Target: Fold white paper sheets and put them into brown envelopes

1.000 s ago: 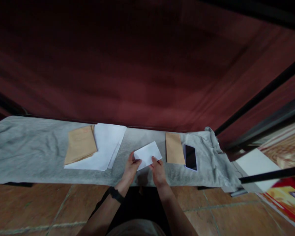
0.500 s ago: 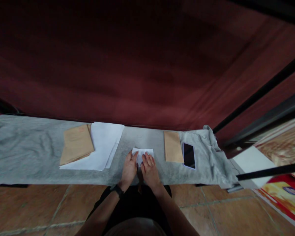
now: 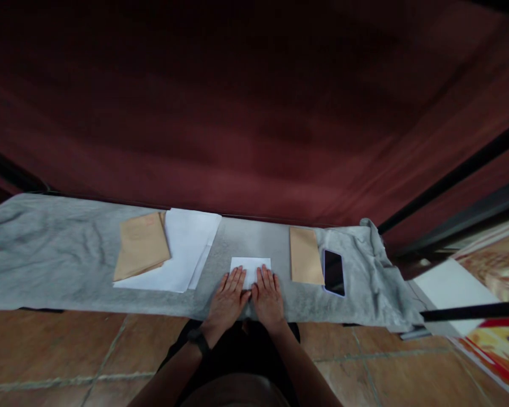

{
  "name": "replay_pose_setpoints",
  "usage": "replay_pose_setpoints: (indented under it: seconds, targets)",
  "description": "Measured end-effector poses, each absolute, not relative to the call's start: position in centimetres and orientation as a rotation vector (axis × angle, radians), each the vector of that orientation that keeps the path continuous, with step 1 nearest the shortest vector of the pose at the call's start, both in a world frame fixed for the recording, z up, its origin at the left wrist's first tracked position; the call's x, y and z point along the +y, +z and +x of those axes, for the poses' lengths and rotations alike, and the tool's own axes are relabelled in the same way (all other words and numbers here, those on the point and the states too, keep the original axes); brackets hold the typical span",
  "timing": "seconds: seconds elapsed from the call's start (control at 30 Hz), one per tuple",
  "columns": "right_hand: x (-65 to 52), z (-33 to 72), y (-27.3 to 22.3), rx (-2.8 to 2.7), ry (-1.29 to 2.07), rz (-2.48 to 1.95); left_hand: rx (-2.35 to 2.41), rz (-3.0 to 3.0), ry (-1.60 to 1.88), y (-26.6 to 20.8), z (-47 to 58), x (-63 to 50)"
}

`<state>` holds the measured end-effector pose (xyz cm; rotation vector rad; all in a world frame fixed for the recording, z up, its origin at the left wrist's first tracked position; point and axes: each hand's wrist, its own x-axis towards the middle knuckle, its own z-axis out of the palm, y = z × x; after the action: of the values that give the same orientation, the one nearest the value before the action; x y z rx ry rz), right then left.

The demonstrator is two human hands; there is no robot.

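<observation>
A small folded sheet of white paper lies on the grey cloth in front of me. My left hand rests flat on its left side, fingers stretched forward. On its right side lies my right hand, also flat with the fingers extended. The thumbs come close together at the paper's near edge, and the palms cover its lower corners. A dark watch is on my left wrist.
Left of the hands, several brown envelopes overlap a stack of white sheets. To the right are a single brown envelope and a phone. Grey cloth covers the narrow table; a dark red curtain hangs behind.
Both hands have flattened onto the paper, their fingers now straight where they were bent before. The whole view has shifted slightly, moving the things on the table a little to the right.
</observation>
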<state>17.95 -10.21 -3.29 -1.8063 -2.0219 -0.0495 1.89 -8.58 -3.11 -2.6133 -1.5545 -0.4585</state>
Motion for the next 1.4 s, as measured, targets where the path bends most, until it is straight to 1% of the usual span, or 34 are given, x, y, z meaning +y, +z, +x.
replay_pose_setpoints:
  seconds: [0.33,0.53,0.73,0.93,1.13,1.4]
  targets:
    - [-11.6,19.6,-4.2,-2.026,-0.186,-1.851,-1.483,-2.627,-0.405,-2.2,0.4,-9.6]
    - [-11.9,19.8,-4.2,-2.038,-0.174,-1.842,-1.232,-2.860,-0.345,-1.6,0.5,-10.2]
    - [-12.1,19.9,-3.6,-2.028,-0.092,-1.786,-1.277,-2.959,-0.344,-1.1,0.5,-10.4]
    - [-13.2,18.9,-3.3,-2.206,0.013,-1.601,-1.334,-3.000,-0.347,-0.9,0.6,-10.4]
    - [-13.9,19.1,-3.4,-2.138,-0.068,-1.676,-1.305,-2.927,-0.325,-1.8,0.2,-10.3]
    - [-14.3,20.0,-2.9,-2.008,-0.054,-1.771,-1.405,-2.760,-0.455,-2.3,-1.6,-10.6]
